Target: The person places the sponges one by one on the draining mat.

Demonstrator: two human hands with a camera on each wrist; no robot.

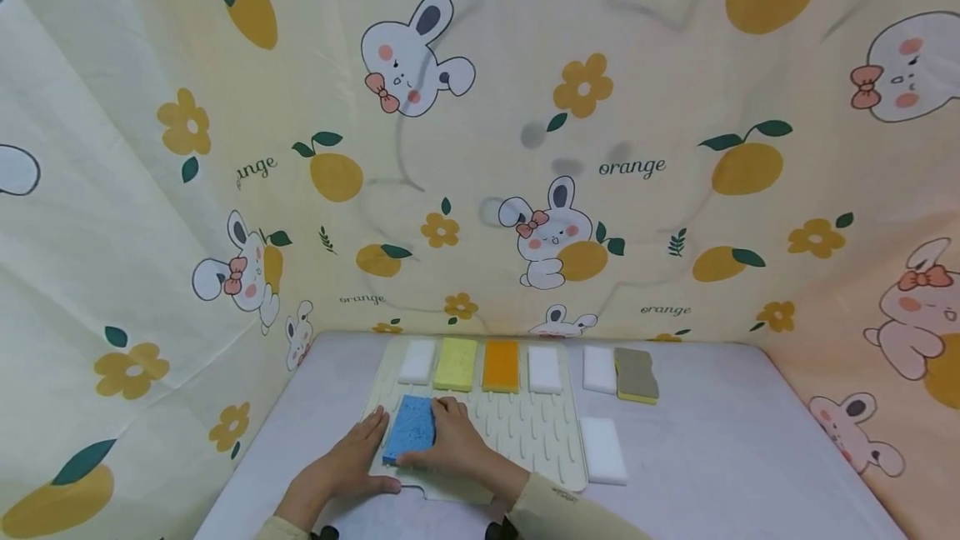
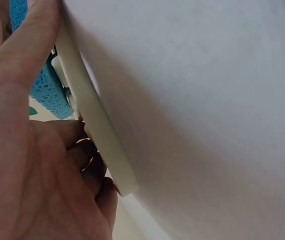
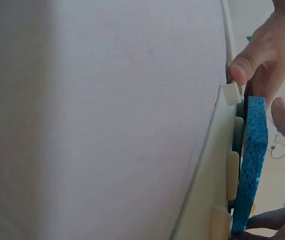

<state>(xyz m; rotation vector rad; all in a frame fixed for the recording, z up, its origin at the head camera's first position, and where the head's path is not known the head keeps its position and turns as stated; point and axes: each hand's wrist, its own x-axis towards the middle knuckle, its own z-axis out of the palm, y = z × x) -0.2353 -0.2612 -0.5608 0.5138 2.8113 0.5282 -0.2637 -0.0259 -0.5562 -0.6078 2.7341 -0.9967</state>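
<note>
A blue sponge lies on the front left part of a cream ridged mat. My right hand holds the sponge from its right side, thumb at the front edge and fingers at the far right corner. The right wrist view has the sponge edge-on, on top of the mat's raised ridges. My left hand rests at the mat's left front edge, fingers extended and thumb spread toward the front. In the left wrist view, the left hand touches the mat's rim.
Along the mat's far side lie a white block, a yellow sponge, an orange sponge and another white block. Right of the mat are two white blocks and a grey-and-yellow sponge. Patterned cloth encloses the table.
</note>
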